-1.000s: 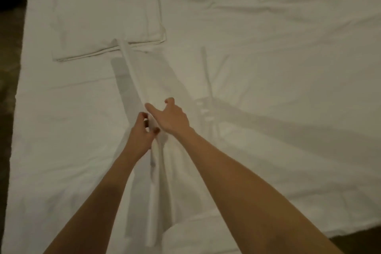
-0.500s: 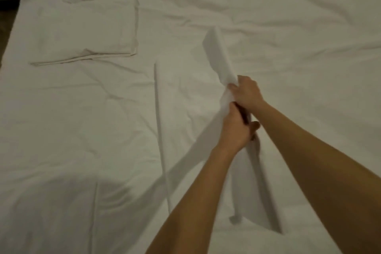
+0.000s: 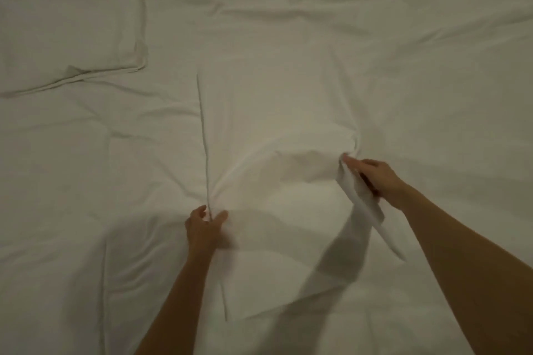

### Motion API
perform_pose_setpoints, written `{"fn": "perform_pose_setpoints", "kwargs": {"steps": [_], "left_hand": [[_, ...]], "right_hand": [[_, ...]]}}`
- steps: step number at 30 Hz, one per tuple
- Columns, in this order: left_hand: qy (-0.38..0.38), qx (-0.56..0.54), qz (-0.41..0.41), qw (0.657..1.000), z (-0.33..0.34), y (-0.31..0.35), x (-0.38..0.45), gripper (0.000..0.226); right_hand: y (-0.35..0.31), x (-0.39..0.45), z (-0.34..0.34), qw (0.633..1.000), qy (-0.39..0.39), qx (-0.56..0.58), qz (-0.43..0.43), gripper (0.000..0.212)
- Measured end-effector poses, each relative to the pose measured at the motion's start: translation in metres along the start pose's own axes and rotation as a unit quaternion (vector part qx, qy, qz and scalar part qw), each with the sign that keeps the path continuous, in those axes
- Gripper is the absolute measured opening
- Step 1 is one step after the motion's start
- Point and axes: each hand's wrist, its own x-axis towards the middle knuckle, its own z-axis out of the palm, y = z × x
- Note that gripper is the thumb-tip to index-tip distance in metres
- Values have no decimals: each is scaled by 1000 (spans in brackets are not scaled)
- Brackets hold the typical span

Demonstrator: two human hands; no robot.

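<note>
A person's left hand (image 3: 205, 226) pinches the hemmed edge of a white cloth (image 3: 274, 124) spread on the bed (image 3: 418, 32) while the right hand (image 3: 376, 179) grips its bunched opposite side; a level, even outward pull should flatten it.
</note>
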Motion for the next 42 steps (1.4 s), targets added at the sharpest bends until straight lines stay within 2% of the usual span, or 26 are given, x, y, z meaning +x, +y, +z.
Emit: {"fn": "perform_pose_setpoints", "kwargs": {"steps": [2,4,7,10,12,15,17,20,22,24,28,30,36,40,42], "left_hand": [[-47,-65,-22,997,-1,-4,-2,25],[-81,-89,-33,992,2,-11,-5,27],[-112,-104,-33,988,7,-18,-13,36],[-132,-101,-39,985,9,-26,-14,36],[-149,-107,-50,982,8,-32,-12,35],[-193,-113,-55,973,4,-38,-16,31],[-221,-112,-58,967,-1,-41,-18,31],[-264,-92,-69,958,-8,-48,-22,30],[-294,-57,-77,951,-11,-56,-27,32],[-310,-37,-85,946,-13,-67,-32,34],[-327,-31,-87,940,-16,-75,-35,36],[-344,-24,-84,935,-20,-73,-35,38],[-355,66,-59,931,-31,-74,-33,30],[-334,32,-45,941,-28,-74,-27,38],[-316,4,-36,948,-22,-73,-29,35]], "right_hand": [[11,-2,3,998,-9,-56,-27,40],[16,-4,11,983,2,-179,-46,43],[21,-10,21,952,84,-291,-50,23],[28,-19,20,960,171,-219,26,19],[34,-27,17,961,194,-179,80,21],[42,-38,9,963,194,-171,78,23],[38,-48,1,967,198,-151,46,20],[46,-67,-7,981,154,-117,-11,17],[71,-75,-4,988,84,-126,35,27],[99,-81,4,980,50,-172,88,24],[112,-87,15,966,149,-201,63,11],[112,-90,13,966,182,-173,58,16],[136,-105,28,946,228,-205,102,30],[162,-117,44,928,267,-227,126,39],[172,-120,45,925,263,-245,124,36]]}}
